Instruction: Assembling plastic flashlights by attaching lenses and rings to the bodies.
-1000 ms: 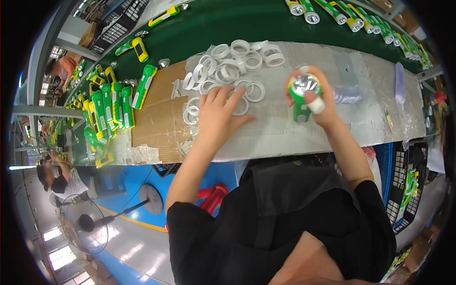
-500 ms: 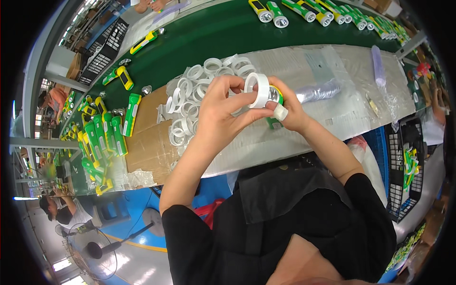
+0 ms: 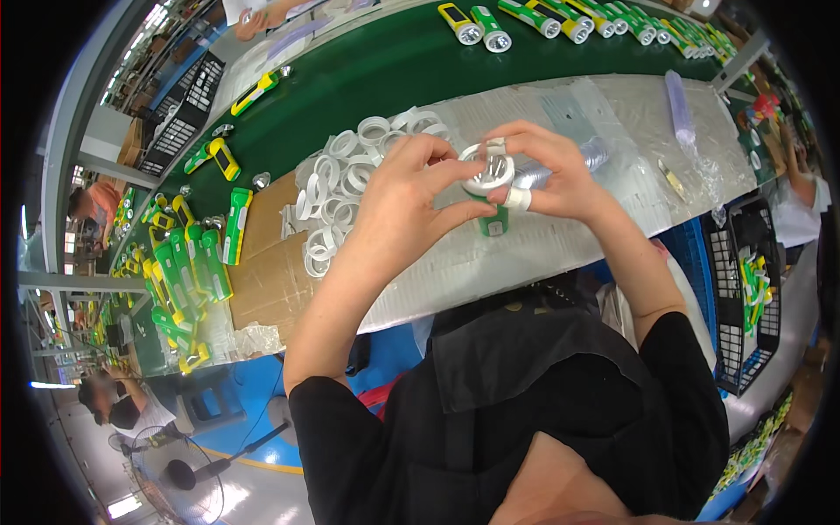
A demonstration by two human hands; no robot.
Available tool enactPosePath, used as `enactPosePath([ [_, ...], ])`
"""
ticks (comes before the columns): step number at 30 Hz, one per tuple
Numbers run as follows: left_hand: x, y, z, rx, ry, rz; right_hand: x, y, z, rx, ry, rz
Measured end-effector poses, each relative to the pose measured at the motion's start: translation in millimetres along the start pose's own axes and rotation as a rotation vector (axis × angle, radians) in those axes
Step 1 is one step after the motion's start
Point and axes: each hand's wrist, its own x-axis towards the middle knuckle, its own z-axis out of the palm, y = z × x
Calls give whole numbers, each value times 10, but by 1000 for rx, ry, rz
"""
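Observation:
Over the work surface, my left hand (image 3: 407, 199) pinches the left side of a white ring (image 3: 477, 188) between thumb and fingers. The ring lies around the clear, shiny head of a green flashlight (image 3: 494, 222), which points up. My right hand (image 3: 560, 173) closes on the same head from the right, with white wraps on its thumb and a finger. Whether the ring is fully seated, I cannot tell. Left of my hands lies a pile of loose white rings (image 3: 337, 188), partly hidden by my left hand.
Cardboard (image 3: 262, 293) and plastic sheeting cover the near bench. Green and yellow flashlights (image 3: 188, 267) are heaped at left, with more lined up beyond the green belt (image 3: 367, 79). A clear plastic sleeve (image 3: 678, 109) lies at right, above a black crate (image 3: 744, 306). Other people work nearby.
The white ring, held upright in front of the flashlight head before, now lies flatter around it. The fingers of my right hand have shifted to the head's rim, and the flashlight stands more upright.

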Motion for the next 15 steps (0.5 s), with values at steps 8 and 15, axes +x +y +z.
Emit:
enactPosePath([
  [8,86,35,528,-103,119,6,365,-399,-579,-258,-475,84],
  [15,118,17,608,-178,156,-1,649,-512,-681,-380,-774,149],
])
